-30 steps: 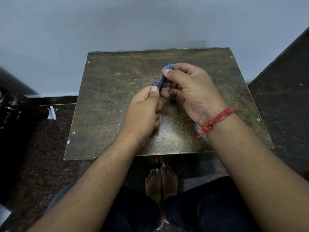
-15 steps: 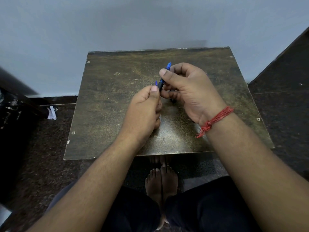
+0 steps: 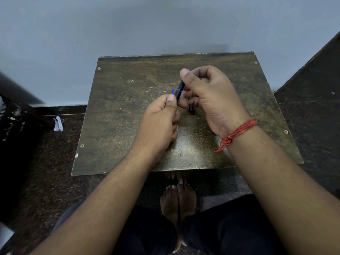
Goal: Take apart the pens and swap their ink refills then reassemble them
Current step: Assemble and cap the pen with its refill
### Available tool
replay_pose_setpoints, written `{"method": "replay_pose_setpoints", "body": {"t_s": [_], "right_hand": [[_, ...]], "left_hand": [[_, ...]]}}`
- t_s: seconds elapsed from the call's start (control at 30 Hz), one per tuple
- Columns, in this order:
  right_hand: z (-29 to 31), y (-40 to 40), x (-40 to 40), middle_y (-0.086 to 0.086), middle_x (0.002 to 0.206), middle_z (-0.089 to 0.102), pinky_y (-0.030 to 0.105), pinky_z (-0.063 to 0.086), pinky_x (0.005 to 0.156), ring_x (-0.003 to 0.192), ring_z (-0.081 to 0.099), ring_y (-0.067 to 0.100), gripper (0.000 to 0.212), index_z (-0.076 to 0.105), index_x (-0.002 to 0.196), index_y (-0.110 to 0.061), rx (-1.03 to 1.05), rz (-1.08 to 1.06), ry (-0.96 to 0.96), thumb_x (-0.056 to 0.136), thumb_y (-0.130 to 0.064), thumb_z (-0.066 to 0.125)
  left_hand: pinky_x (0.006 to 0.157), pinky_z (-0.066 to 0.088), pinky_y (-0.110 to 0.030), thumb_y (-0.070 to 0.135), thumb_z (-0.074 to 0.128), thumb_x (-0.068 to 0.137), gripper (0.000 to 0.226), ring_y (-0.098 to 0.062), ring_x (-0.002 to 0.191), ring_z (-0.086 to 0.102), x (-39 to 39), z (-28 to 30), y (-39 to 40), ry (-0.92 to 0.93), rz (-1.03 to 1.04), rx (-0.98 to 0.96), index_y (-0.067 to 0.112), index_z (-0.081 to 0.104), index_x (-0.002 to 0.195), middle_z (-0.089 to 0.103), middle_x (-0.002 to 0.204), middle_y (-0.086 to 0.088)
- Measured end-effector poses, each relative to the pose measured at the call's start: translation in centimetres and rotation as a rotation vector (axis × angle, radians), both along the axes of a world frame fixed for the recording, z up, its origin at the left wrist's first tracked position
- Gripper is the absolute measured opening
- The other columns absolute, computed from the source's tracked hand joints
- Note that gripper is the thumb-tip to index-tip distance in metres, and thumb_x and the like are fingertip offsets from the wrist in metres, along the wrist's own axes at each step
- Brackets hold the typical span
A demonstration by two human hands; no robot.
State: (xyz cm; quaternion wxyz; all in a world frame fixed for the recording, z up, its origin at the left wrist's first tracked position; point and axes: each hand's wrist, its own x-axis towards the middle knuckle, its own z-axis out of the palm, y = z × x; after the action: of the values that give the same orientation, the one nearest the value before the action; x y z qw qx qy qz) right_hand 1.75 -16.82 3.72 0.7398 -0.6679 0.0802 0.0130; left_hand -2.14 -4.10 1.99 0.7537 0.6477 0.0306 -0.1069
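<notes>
Hands [image 3: 160,120] [image 3: 211,96] pinching black pen [image 3: 179,92] over table [image 3: 119,116], fingers closed, second pen [image 3: 191,109] half hidden beneath.

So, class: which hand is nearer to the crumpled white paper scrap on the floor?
Left. The left hand is over the table's middle, closer to the paper scrap at far left; the right hand lies beyond it.

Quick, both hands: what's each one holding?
Left hand: closed on the pen's lower end.
Right hand: closed on its upper end.
</notes>
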Motion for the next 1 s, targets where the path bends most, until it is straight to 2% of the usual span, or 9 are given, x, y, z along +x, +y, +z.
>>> {"method": "replay_pose_setpoints", "body": {"t_s": [0.13, 0.3, 0.43, 0.53, 0.63, 0.73, 0.83, 0.93, 1.0], "right_hand": [[-0.12, -0.21, -0.04, 0.013, 0.079, 0.062, 0.042, 0.048, 0.066, 0.071, 0.058, 0.029, 0.02, 0.06, 0.083, -0.015, -0.093, 0.024, -0.021, 0.084, -0.024, 0.078], [0.23, -0.32, 0.0, 0.01, 0.084, 0.07, 0.039, 0.049, 0.07, 0.076, 0.061, 0.022, 0.003, 0.068, 0.086, -0.012, 0.023, 0.049, 0.025, 0.087, -0.008, 0.069], [0.47, -0.44, 0.0, 0.017, 0.096, 0.075, 0.033, 0.054, 0.068, 0.084, 0.066, 0.023, 0.027, 0.07, 0.105, 0.002, 0.194, 0.081, 0.059, 0.088, 0.007, 0.05], [0.32, -0.52, 0.04, 0.018, 0.099, 0.074, 0.032, 0.054, 0.067, 0.083, 0.066, 0.022, 0.023, 0.067, 0.109, 0.001, 0.188, 0.057, 0.059, 0.088, 0.001, 0.058], [-0.04, -0.48, 0.14, 0.008, 0.09, 0.07, 0.033, 0.052, 0.066, 0.077, 0.065, 0.017, 0.014, 0.065, 0.095, -0.012, 0.063, 0.028, 0.04, 0.086, -0.017, 0.075], [-0.2, -0.48, 0.2, 0.003, 0.082, 0.07, 0.04, 0.049, 0.071, 0.073, 0.065, 0.015, 0.014, 0.064, 0.088, -0.015, 0.019, 0.01, 0.03, 0.084, -0.019, 0.077], [0.07, -0.52, 0.16, 0.006, 0.084, 0.074, 0.033, 0.05, 0.067, 0.075, 0.066, 0.016, 0.006, 0.069, 0.093, -0.01, 0.096, 0.022, 0.02, 0.088, -0.008, 0.067], [0.33, -0.69, 0.14, 0.013, 0.097, 0.077, 0.03, 0.054, 0.071, 0.087, 0.07, 0.025, 0.024, 0.068, 0.104, -0.004, 0.245, 0.037, 0.035, 0.089, 0.004, 0.051], [0.38, -0.72, 0.17, 0.016, 0.103, 0.076, 0.033, 0.055, 0.076, 0.096, 0.07, 0.032, 0.025, 0.064, 0.108, -0.003, 0.283, 0.037, 0.044, 0.089, 0.004, 0.05]], "left_hand": [[0.039, 0.021, -0.017, 0.026, 0.034, 0.111, 0.035, -0.003, 0.039, 0.022, -0.02, 0.03, 0.05, -0.002, -0.004, 0.007, 0.013, 0.06, 0.09, 0.033, 0.052, 0.012], [0.039, 0.019, -0.018, 0.025, 0.033, 0.111, 0.036, -0.003, 0.039, 0.021, -0.02, 0.09, 0.01, -0.006, 0.004, -0.001, 0.013, 0.059, 0.089, 0.032, 0.052, 0.011], [0.039, 0.02, -0.019, 0.026, 0.034, 0.111, 0.035, -0.004, 0.039, 0.022, -0.01, 0.1, 0.06, -0.009, 0.005, 0.018, 0.012, 0.058, 0.09, 0.033, 0.052, 0.011], [0.04, 0.02, -0.019, 0.026, 0.034, 0.111, 0.035, -0.004, 0.039, 0.022, -0.02, 0.11, 0.13, -0.01, 0.006, 0.024, 0.012, 0.059, 0.089, 0.033, 0.053, 0.01], [0.04, 0.019, -0.018, 0.025, 0.034, 0.111, 0.036, -0.004, 0.039, 0.021, -0.01, 0.14, 0.05, -0.011, 0.004, 0.019, 0.013, 0.059, 0.089, 0.03, 0.054, 0.007], [0.041, 0.019, -0.019, 0.025, 0.034, 0.111, 0.036, -0.005, 0.039, 0.021, 0.0, 0.12, 0.03, -0.011, 0.003, 0.023, 0.013, 0.06, 0.089, 0.029, 0.054, 0.007], [0.04, 0.02, -0.019, 0.025, 0.034, 0.111, 0.036, -0.004, 0.04, 0.022, -0.03, 0.1, 0.06, -0.006, 0.004, 0.028, 0.013, 0.061, 0.089, 0.03, 0.054, 0.008], [0.04, 0.02, -0.019, 0.026, 0.034, 0.111, 0.035, -0.004, 0.04, 0.023, -0.07, 0.14, 0.05, -0.009, 0.0, 0.041, 0.012, 0.06, 0.091, 0.032, 0.053, 0.009], [0.04, 0.019, -0.019, 0.025, 0.034, 0.111, 0.035, -0.004, 0.04, 0.023, -0.06, 0.16, 0.02, -0.013, 0.002, 0.036, 0.012, 0.059, 0.091, 0.032, 0.053, 0.009]]}}
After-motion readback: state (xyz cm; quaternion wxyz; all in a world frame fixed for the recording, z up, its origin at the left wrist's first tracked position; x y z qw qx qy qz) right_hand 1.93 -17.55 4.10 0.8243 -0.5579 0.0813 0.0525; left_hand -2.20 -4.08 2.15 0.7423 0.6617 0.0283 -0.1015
